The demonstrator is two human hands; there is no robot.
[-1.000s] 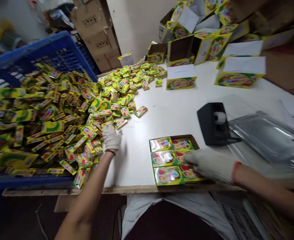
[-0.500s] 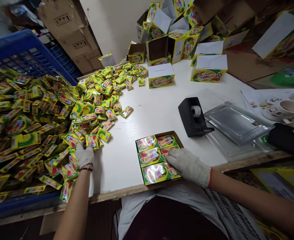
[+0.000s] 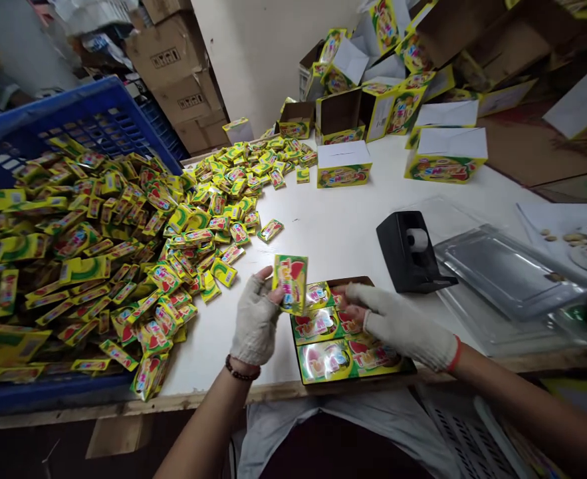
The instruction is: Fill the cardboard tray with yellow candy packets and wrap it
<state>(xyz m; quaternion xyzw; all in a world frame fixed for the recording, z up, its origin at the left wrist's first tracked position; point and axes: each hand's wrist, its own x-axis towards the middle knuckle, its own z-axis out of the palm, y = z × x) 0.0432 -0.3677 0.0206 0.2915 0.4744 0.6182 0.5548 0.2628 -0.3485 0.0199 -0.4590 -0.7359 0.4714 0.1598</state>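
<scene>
My left hand, in a fingerless white glove, pinches a small yellow-green candy pack with a red fruit picture, holding it upright over the left side of a shallow carton. That carton lies at the table's front edge, filled with rows of flat packs of the same print. Over its right half hovers my gloved right hand, fingers apart, nothing visible in them; it partly covers the packs below. Left of my hands spreads a heap of loose small packs.
A blue crate full of packs stands at the left. On the table are a black tape dispenser, clear plastic trays and printed cartons. More cartons pile up at the back right; brown boxes are stacked behind.
My left hand has come from the heap rightward to the carton, now with a candy pack in it. My right hand has lifted off the packs in the carton. The view has shifted slightly.
</scene>
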